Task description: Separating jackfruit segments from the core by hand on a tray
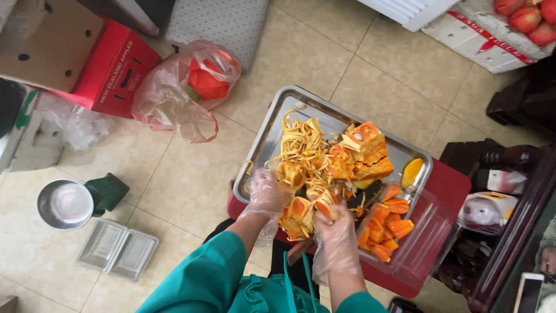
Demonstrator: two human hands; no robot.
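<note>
The fingertips of the left hand (267, 196) are buried in the heap of orange fruit pieces (324, 168), so what they pinch cannot be told. The right hand (336, 235) covers a wooden handle (299, 250) — its blade, if it has one, is hidden under the fruit. The metal tray (278, 124) hides most of the red stool (449, 185) beneath it. The clear plastic box (425, 240) is too glassy to trace its far rim. At the top right, the crate of red fruit (524, 17) is cut by the edge — so is the cardboard box (40, 40) at the top left. The contents of the plastic bag (191, 87) show only as an orange blur.
</note>
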